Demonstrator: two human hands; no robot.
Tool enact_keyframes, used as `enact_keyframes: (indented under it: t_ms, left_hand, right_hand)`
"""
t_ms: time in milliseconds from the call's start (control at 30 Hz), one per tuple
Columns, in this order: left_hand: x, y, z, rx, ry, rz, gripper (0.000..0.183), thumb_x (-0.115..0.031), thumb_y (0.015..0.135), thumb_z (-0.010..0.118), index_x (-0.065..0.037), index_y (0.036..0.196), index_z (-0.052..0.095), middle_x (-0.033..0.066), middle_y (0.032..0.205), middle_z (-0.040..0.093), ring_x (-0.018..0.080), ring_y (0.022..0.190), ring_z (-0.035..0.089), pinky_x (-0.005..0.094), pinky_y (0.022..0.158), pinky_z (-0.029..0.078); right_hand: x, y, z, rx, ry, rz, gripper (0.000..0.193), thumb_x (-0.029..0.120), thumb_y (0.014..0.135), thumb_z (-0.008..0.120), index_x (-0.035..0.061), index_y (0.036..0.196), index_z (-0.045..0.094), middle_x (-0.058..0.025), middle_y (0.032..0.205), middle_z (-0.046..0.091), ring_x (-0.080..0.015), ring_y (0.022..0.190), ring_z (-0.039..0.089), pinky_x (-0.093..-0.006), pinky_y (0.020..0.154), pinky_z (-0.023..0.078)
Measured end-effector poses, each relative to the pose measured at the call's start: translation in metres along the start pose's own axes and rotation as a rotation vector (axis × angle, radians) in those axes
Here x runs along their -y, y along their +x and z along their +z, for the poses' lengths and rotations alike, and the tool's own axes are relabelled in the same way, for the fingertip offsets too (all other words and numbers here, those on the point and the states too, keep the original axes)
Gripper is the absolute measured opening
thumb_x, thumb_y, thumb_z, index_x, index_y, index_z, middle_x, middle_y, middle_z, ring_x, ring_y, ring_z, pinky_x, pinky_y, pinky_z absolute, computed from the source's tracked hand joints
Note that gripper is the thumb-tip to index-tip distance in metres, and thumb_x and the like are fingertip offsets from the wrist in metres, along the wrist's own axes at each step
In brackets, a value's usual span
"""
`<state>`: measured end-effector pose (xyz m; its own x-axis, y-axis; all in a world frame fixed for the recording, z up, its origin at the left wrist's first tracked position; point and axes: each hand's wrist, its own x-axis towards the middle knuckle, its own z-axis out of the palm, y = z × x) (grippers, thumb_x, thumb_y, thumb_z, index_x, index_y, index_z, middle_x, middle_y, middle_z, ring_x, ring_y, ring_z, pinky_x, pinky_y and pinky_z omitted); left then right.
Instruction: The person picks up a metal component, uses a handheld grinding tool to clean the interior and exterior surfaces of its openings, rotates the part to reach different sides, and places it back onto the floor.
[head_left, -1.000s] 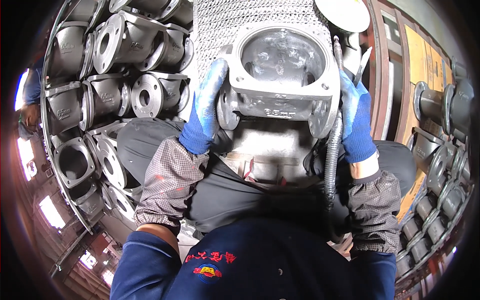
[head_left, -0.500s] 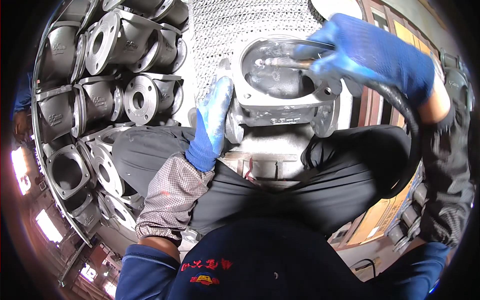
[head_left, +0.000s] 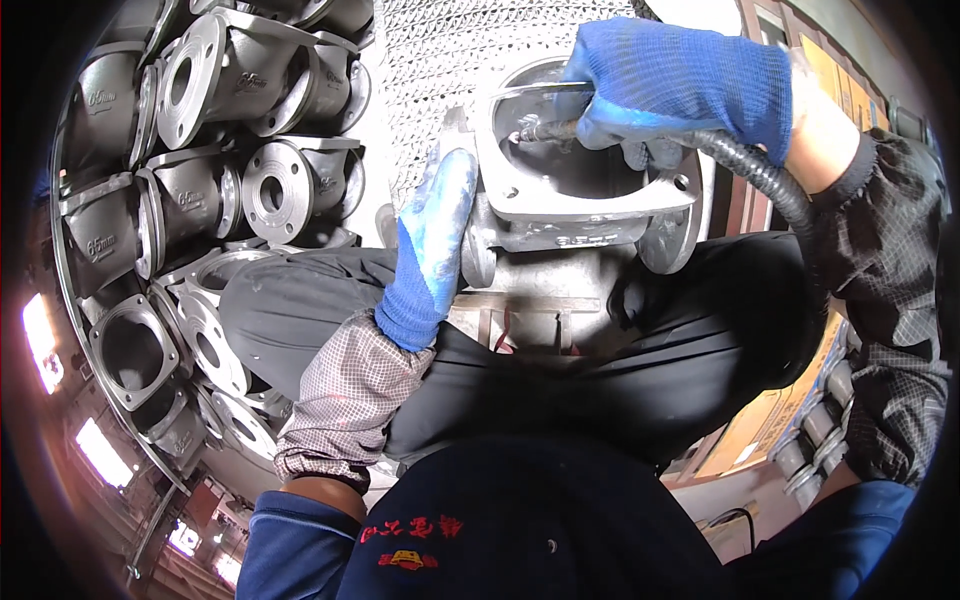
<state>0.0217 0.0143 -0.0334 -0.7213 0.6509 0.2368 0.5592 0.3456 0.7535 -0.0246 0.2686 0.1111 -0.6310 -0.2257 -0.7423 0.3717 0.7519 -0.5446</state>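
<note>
A grey cast-iron valve body [head_left: 575,208] sits in front of me, its square-flanged opening facing up and round flanges on both sides. My right hand [head_left: 680,85], in a blue glove, is closed around a slim rotary grinder [head_left: 548,131] with a black ribbed hose [head_left: 765,180] behind it. The grinder's small pinkish tip is inside the opening, near the left inner wall. My left hand [head_left: 432,235], in a blue coated glove, lies with its fingers stretched along the valve body's left round flange [head_left: 480,245], touching it.
Several similar grey castings [head_left: 275,190] are stacked at left behind a metal edge. A perforated metal mesh sheet [head_left: 430,60] lies beyond the work. Cardboard [head_left: 745,435] and more grey castings [head_left: 815,425] are at lower right. My knees flank the work support.
My right hand has moved left and slightly up with the grinder, its tip shifting within the opening. The valve body is tilted slightly differently. My left hand stays at the left flange.
</note>
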Motion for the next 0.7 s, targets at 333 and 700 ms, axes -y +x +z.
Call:
enact_keyframes:
  t_ms: [333, 700]
  left_hand:
    - [-0.012, 0.007, -0.001, -0.015, -0.346, -0.143, 0.04, -0.013, 0.099, 0.038, 0.003, 0.136, 0.039, 0.0211, 0.128, 0.051, 0.0268, 0.114, 0.054, 0.0365, 0.099, 0.042]
    - [-0.003, 0.001, -0.001, -0.062, -0.017, 0.015, 0.039, -0.002, 0.094, 0.045, 0.003, 0.132, 0.043, 0.0236, 0.122, 0.054, 0.0346, 0.108, 0.057, 0.0393, 0.096, 0.046]
  right_hand:
    - [-0.003, 0.022, 0.011, 0.004, -0.124, -0.008, 0.021, 0.007, 0.082, 0.06, -0.0044, 0.099, 0.065, -0.0105, 0.056, 0.058, -0.0123, 0.04, 0.053, -0.0251, 0.036, 0.045]
    - [0.002, 0.017, 0.01, 0.008, -0.089, 0.03, 0.021, 0.006, 0.081, 0.061, -0.0047, 0.099, 0.065, -0.0104, 0.055, 0.058, -0.0118, 0.039, 0.053, -0.0252, 0.035, 0.044]
